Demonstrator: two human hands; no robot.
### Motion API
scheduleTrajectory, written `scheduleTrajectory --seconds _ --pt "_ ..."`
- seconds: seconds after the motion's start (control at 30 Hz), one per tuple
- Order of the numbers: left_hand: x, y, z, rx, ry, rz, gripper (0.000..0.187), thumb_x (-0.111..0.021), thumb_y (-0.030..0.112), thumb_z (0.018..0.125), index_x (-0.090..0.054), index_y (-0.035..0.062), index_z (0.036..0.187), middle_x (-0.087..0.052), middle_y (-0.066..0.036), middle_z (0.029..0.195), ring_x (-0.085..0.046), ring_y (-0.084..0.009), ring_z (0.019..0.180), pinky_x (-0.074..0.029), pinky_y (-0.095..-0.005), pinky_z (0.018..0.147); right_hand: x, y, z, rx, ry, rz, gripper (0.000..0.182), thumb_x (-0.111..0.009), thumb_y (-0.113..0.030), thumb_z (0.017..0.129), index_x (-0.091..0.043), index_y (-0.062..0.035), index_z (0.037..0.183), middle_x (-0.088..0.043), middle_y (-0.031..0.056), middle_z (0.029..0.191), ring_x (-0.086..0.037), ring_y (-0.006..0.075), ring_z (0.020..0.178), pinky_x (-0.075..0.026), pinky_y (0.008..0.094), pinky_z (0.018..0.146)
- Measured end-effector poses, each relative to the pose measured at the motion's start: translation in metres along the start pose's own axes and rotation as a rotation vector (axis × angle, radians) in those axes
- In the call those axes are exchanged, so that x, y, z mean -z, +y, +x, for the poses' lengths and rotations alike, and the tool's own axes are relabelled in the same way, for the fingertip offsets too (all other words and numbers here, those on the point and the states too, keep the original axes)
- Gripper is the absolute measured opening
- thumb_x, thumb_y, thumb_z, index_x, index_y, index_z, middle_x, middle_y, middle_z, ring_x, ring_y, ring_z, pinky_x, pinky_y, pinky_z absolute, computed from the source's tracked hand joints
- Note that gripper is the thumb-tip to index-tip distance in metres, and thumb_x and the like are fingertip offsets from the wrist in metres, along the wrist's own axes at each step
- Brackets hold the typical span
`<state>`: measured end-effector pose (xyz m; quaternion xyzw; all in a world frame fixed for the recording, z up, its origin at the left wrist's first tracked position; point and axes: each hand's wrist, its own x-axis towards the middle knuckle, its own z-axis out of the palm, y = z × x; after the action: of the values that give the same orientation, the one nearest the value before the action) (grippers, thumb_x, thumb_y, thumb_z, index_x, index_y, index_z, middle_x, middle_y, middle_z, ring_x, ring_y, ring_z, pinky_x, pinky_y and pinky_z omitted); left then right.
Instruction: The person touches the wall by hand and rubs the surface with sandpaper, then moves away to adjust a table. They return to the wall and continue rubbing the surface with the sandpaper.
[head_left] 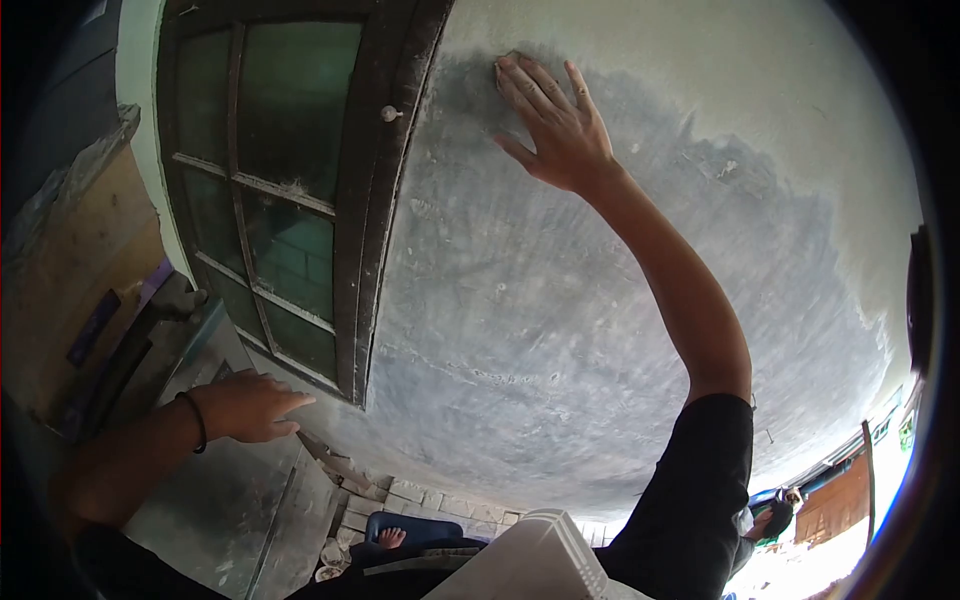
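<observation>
My right hand (555,125) is raised and pressed flat against the wall (520,270), near its upper part beside the window. Its dusty fingers are spread, and a thin brownish piece (498,72) shows at the fingertips; most of it is covered. Around the hand the wall is grey and smeared, with paler paint above and to the right. My left hand (255,405), with a black band at the wrist, hangs over a grey metal surface (215,490). Its fingers are loosely apart, and nothing shows in them.
A dark-framed window (290,200) with dusty bars and a round knob (390,114) adjoins the wall. Below are pale bricks (410,492) and a blue seat-like object (440,527) with a bare foot on it. Another person (768,520) is at the lower right.
</observation>
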<state>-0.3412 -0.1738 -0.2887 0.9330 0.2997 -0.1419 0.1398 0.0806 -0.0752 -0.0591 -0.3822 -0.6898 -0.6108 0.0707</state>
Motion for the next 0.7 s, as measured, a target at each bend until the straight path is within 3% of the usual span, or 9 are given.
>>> scheduleTrajectory --seconds 0.2,0.3,0.37,0.5,0.7 --pt "0.005 -0.005 0.007 -0.07 0.017 -0.032 0.056 -0.057 0.04 0.098 -0.051 0.0079 0.144 -0.064 -0.021 0.131 -0.061 -0.038 0.121 -0.047 -0.0469 0.105 -0.001 0.005 0.031 -0.014 -0.072 -0.145 0.078 -0.048 -0.062 0.097 -0.033 -0.015 0.158 -0.035 0.0018 0.163 -0.025 0.0215 0.153 -0.008 0.049 0.127" --pt "-0.003 -0.007 0.004 -0.009 0.024 -0.094 0.055 -0.058 0.041 0.098 -0.053 0.0091 0.142 -0.065 -0.02 0.129 -0.062 -0.0382 0.118 -0.048 -0.0474 0.103 -0.002 0.005 0.016 0.02 -0.059 -0.075 0.078 -0.049 -0.061 0.098 -0.032 -0.0165 0.159 -0.032 0.0 0.165 -0.025 0.0191 0.153 -0.008 0.0492 0.128" --pt "0.004 -0.004 0.003 0.034 0.03 -0.079 0.052 -0.058 0.041 0.098 -0.056 0.0092 0.139 -0.068 -0.02 0.123 -0.065 -0.0382 0.113 -0.05 -0.0485 0.099 0.007 0.014 -0.01 0.035 -0.098 0.02 0.078 -0.05 -0.058 0.099 -0.025 -0.0172 0.161 -0.023 0.001 0.169 -0.021 0.0202 0.155 -0.011 0.0527 0.127" --pt "-0.001 -0.011 0.01 0.049 -0.016 -0.067 0.053 -0.058 0.041 0.098 -0.055 0.0093 0.141 -0.064 -0.02 0.13 -0.061 -0.0381 0.119 -0.046 -0.0475 0.104 0.009 0.015 -0.035 0.017 -0.106 -0.036 0.078 -0.05 -0.062 0.098 -0.03 -0.019 0.16 -0.028 -0.0026 0.166 -0.025 0.0158 0.153 -0.012 0.0492 0.128" --pt "0.004 -0.008 0.012 -0.015 -0.018 -0.068 0.055 -0.057 0.042 0.099 -0.055 0.0075 0.141 -0.065 -0.02 0.129 -0.059 -0.0384 0.121 -0.046 -0.0473 0.104 0.025 0.014 -0.036 0.022 -0.192 -0.191 0.077 -0.039 -0.067 0.099 -0.033 -0.0185 0.158 -0.027 -0.0054 0.166 -0.025 0.0132 0.151 -0.012 0.0474 0.129"
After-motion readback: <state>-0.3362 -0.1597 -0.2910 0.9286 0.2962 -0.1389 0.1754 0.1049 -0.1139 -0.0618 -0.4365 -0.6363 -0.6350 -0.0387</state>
